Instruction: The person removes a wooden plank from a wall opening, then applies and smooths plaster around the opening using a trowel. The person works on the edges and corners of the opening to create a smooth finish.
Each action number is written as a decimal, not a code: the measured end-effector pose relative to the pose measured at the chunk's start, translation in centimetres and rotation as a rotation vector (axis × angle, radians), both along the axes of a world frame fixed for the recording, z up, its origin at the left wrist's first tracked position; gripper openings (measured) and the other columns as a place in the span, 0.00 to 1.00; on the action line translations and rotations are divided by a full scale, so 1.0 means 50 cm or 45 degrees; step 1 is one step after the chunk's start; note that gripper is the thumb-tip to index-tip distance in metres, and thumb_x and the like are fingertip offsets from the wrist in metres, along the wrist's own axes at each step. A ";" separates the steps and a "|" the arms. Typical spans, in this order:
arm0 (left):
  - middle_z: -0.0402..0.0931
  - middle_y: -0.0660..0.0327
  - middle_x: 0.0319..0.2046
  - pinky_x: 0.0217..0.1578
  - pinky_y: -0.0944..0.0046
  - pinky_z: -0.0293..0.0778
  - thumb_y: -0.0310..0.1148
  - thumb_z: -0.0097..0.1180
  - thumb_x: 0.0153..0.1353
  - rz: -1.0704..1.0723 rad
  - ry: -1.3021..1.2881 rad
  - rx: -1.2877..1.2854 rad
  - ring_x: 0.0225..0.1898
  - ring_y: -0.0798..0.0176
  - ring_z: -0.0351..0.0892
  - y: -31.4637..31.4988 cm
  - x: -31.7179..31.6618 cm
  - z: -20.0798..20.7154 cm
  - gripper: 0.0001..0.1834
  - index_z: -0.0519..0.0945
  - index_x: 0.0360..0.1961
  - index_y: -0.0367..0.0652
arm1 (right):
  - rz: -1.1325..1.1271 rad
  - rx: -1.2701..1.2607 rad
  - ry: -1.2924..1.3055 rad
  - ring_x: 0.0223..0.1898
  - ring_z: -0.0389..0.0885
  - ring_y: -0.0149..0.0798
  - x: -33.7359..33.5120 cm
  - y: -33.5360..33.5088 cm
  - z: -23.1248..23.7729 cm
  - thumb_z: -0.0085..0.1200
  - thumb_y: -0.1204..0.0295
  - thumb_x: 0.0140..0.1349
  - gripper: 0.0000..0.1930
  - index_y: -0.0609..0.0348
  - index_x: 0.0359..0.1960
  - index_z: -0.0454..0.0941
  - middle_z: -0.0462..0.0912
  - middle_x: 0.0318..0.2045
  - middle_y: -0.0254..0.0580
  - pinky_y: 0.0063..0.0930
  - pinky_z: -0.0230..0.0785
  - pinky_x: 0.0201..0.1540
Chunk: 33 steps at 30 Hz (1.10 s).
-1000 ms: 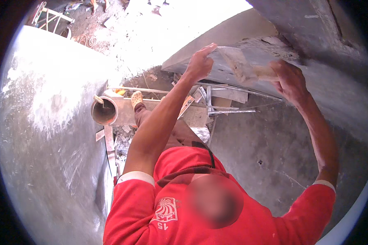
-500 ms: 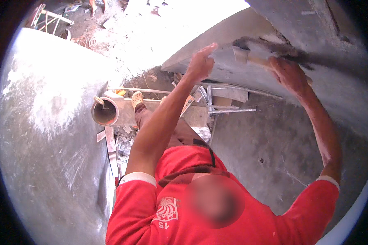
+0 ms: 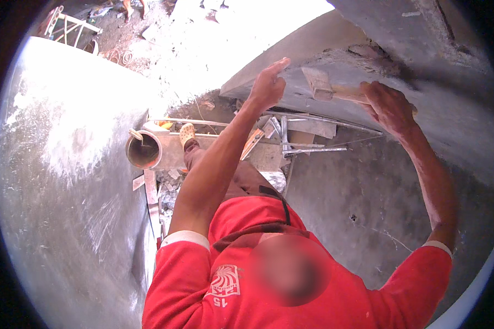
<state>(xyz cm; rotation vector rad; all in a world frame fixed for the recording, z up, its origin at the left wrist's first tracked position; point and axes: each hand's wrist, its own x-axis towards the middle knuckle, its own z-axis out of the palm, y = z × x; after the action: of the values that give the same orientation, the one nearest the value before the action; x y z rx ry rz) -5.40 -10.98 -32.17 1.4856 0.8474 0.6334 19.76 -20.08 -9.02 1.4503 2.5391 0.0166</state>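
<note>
My right hand (image 3: pixel 388 107) is closed around the wooden handle of a wide paintbrush (image 3: pixel 316 83). The brush head, pale and whitish, points left against or just in front of the grey concrete face (image 3: pixel 291 90) at the upper right. Above the brush, a rough, dark, broken-edged patch (image 3: pixel 379 59) runs along the concrete. My left hand (image 3: pixel 268 86) is raised beside the concrete's left part, its fingers stretched out and holding nothing. Whether its fingertips touch the surface I cannot tell.
A bucket (image 3: pixel 144 149) with a handle sticking out stands on a plank (image 3: pixel 173 156) at left, near my foot in a tan clog (image 3: pixel 186 133). Metal framing pieces (image 3: pixel 313 148) lie below the concrete. A grey wall (image 3: pixel 66 181) rises at left; a metal frame (image 3: pixel 71 27) stands far left.
The brush has moved down and slightly left, away from the dark patch, with its head turned. My right hand has lowered slightly; my left hand has barely moved.
</note>
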 end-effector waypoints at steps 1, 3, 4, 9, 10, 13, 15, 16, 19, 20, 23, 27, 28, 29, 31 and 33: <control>0.70 0.44 0.68 0.71 0.58 0.62 0.20 0.44 0.56 -0.001 -0.015 0.019 0.71 0.47 0.68 0.002 -0.001 0.003 0.34 0.74 0.67 0.36 | -0.067 0.001 -0.032 0.36 0.85 0.55 0.000 -0.002 0.001 0.66 0.70 0.58 0.23 0.55 0.54 0.73 0.82 0.36 0.49 0.47 0.78 0.35; 0.71 0.44 0.68 0.71 0.58 0.62 0.20 0.44 0.56 0.017 -0.083 -0.010 0.71 0.47 0.69 0.009 0.003 0.013 0.34 0.74 0.67 0.36 | -0.087 0.024 -0.007 0.37 0.85 0.56 0.005 -0.001 0.005 0.64 0.68 0.61 0.22 0.56 0.55 0.73 0.82 0.36 0.50 0.48 0.78 0.35; 0.71 0.44 0.68 0.71 0.58 0.63 0.20 0.44 0.56 0.042 -0.172 -0.039 0.70 0.47 0.69 0.012 0.004 0.022 0.34 0.74 0.67 0.37 | -0.182 -0.050 -0.057 0.37 0.85 0.56 0.010 -0.002 0.005 0.64 0.67 0.61 0.21 0.56 0.54 0.72 0.82 0.36 0.51 0.49 0.78 0.35; 0.68 0.41 0.69 0.73 0.56 0.58 0.19 0.41 0.54 0.071 -0.393 -0.068 0.72 0.46 0.66 0.030 0.016 0.089 0.37 0.70 0.70 0.35 | -0.440 -0.297 -0.305 0.35 0.85 0.58 0.051 -0.081 -0.050 0.63 0.67 0.64 0.18 0.56 0.50 0.70 0.83 0.37 0.52 0.52 0.77 0.35; 0.66 0.40 0.70 0.74 0.56 0.56 0.18 0.40 0.54 0.073 -0.408 -0.061 0.73 0.45 0.64 0.029 0.022 0.102 0.38 0.68 0.71 0.34 | -0.447 -0.244 -0.175 0.36 0.86 0.58 0.056 -0.123 -0.079 0.63 0.66 0.65 0.17 0.56 0.49 0.70 0.83 0.37 0.52 0.52 0.77 0.35; 0.58 0.37 0.74 0.77 0.55 0.48 0.16 0.38 0.52 -0.015 -0.213 0.233 0.76 0.43 0.56 0.021 0.056 0.129 0.42 0.60 0.74 0.32 | -0.793 -0.280 0.102 0.37 0.85 0.60 0.050 -0.298 -0.207 0.58 0.62 0.69 0.15 0.56 0.47 0.71 0.83 0.36 0.55 0.53 0.76 0.35; 0.53 0.37 0.75 0.78 0.54 0.45 0.14 0.38 0.52 -0.020 -0.191 0.332 0.78 0.41 0.51 0.006 0.073 0.133 0.44 0.56 0.75 0.31 | -0.971 -0.314 0.376 0.37 0.84 0.64 0.018 -0.412 -0.314 0.55 0.59 0.71 0.15 0.57 0.45 0.72 0.83 0.35 0.58 0.55 0.76 0.35; 0.51 0.37 0.76 0.78 0.53 0.45 0.13 0.38 0.52 -0.022 -0.157 0.354 0.78 0.40 0.49 0.005 0.076 0.133 0.45 0.54 0.76 0.31 | -1.111 -0.286 0.410 0.36 0.84 0.66 -0.015 -0.476 -0.365 0.55 0.57 0.71 0.16 0.58 0.44 0.74 0.83 0.34 0.60 0.56 0.75 0.35; 0.49 0.37 0.77 0.78 0.52 0.45 0.12 0.39 0.52 -0.216 0.184 0.362 0.79 0.39 0.47 0.011 0.065 0.129 0.46 0.51 0.77 0.32 | -1.386 -0.160 0.485 0.38 0.83 0.67 -0.141 -0.643 -0.494 0.55 0.53 0.70 0.19 0.59 0.44 0.77 0.84 0.36 0.63 0.58 0.75 0.38; 0.49 0.37 0.76 0.78 0.53 0.46 0.12 0.40 0.52 -0.251 0.234 0.408 0.79 0.40 0.46 0.019 0.058 0.129 0.46 0.51 0.77 0.32 | -1.474 -0.119 0.519 0.39 0.83 0.67 -0.187 -0.693 -0.526 0.55 0.52 0.70 0.20 0.59 0.44 0.78 0.84 0.36 0.63 0.58 0.74 0.39; 0.52 0.36 0.75 0.76 0.52 0.50 0.13 0.43 0.54 -0.247 0.374 0.458 0.78 0.40 0.50 0.028 0.058 0.134 0.46 0.50 0.77 0.32 | -1.739 -0.469 0.585 0.36 0.85 0.66 -0.293 -0.836 -0.571 0.55 0.56 0.70 0.21 0.55 0.58 0.76 0.85 0.33 0.63 0.58 0.74 0.37; 0.63 0.35 0.70 0.72 0.51 0.60 0.17 0.47 0.57 0.065 0.075 0.767 0.71 0.37 0.64 0.001 0.090 0.110 0.45 0.49 0.77 0.35 | -1.805 -0.774 0.744 0.32 0.85 0.64 -0.387 -0.952 -0.605 0.54 0.60 0.71 0.34 0.37 0.76 0.54 0.84 0.29 0.59 0.58 0.74 0.33; 0.66 0.35 0.68 0.71 0.50 0.62 0.18 0.48 0.57 0.100 -0.011 0.885 0.70 0.37 0.67 -0.003 0.094 0.090 0.45 0.49 0.78 0.36 | -1.847 -0.863 0.702 0.32 0.85 0.63 -0.399 -0.968 -0.618 0.54 0.60 0.70 0.38 0.33 0.78 0.48 0.84 0.28 0.59 0.58 0.74 0.34; 0.71 0.35 0.63 0.67 0.48 0.66 0.21 0.49 0.59 -0.045 0.157 0.529 0.66 0.36 0.72 -0.008 0.077 0.067 0.39 0.57 0.74 0.36 | -1.894 -0.965 0.655 0.32 0.84 0.63 -0.412 -0.982 -0.634 0.53 0.61 0.70 0.41 0.28 0.80 0.42 0.84 0.28 0.58 0.58 0.74 0.34; 0.78 0.36 0.55 0.60 0.45 0.72 0.29 0.52 0.61 -0.484 0.562 0.311 0.59 0.37 0.78 0.008 0.025 0.005 0.26 0.72 0.62 0.36 | -1.702 -0.537 0.845 0.31 0.84 0.63 -0.438 -1.004 -0.678 0.54 0.58 0.70 0.42 0.28 0.80 0.41 0.82 0.26 0.58 0.60 0.73 0.34; 0.80 0.43 0.54 0.53 0.49 0.77 0.35 0.55 0.65 -0.933 0.863 0.368 0.54 0.42 0.82 0.018 -0.037 -0.061 0.20 0.79 0.56 0.38 | -1.793 -0.493 0.584 0.32 0.84 0.64 -0.463 -1.005 -0.726 0.54 0.55 0.69 0.37 0.35 0.77 0.51 0.83 0.27 0.59 0.58 0.73 0.35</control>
<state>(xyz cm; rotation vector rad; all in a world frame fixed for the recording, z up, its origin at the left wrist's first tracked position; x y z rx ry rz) -7.26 -10.09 -35.23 2.1587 0.6365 -0.3355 -3.37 -70.35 -45.32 2.8087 1.0501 -1.0082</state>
